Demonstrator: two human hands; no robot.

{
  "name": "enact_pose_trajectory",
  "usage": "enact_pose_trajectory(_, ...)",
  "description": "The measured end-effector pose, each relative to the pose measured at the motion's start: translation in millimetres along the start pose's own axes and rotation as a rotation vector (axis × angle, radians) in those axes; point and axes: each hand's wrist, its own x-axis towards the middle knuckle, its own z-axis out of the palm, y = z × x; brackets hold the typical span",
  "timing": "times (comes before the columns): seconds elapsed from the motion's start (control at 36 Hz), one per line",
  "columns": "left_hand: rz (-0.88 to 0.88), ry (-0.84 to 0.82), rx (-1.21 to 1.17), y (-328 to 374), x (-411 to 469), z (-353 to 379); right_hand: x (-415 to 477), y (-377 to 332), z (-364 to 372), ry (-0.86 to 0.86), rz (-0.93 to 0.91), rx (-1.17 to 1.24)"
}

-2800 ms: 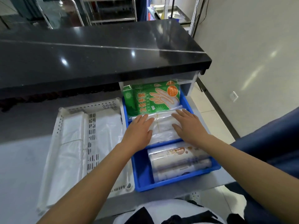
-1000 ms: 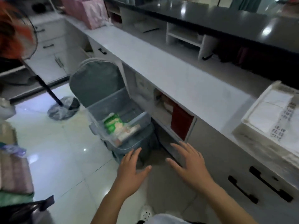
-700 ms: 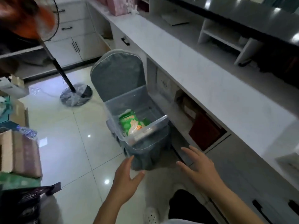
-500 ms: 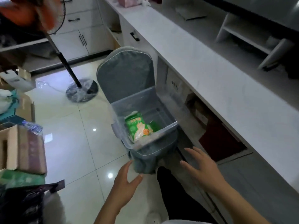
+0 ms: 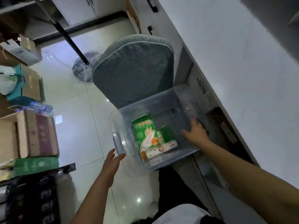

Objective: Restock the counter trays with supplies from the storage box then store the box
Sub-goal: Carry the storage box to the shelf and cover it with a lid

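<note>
The clear plastic storage box (image 5: 163,101) stands open on a chair with a grey cushioned back (image 5: 132,68), beside the white counter (image 5: 234,65). Inside lie a green pack of gloves (image 5: 144,135) and a white roll with an orange label (image 5: 161,148). My left hand (image 5: 113,160) is spread open at the box's near left corner, fingertips next to the left handle (image 5: 118,143). My right hand (image 5: 196,132) is at the right wall, thumb inside the box, fingers blurred over the rim. The counter trays are out of view.
Cardboard boxes (image 5: 32,135) and bags are stacked along the left. A fan's pole and round base (image 5: 82,70) stand on the tiled floor behind the chair. Open shelves and drawers run under the counter on the right.
The view turned from the counter trays down to the box on the chair. Both hands have moved forward from in front of the box to its left corner and right wall.
</note>
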Motion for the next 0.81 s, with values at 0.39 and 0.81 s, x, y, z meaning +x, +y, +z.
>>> enact_pose_trajectory(0.39,-0.166,0.041,-0.254,33.6,83.6,13.8,96.1,-29.1,-11.2,0.233,0.301,0.010)
enact_pose_trajectory(0.81,-0.228,-0.011,-0.323,27.8,94.6,-37.5,59.4,-9.7,-11.3,0.264,0.470,0.408)
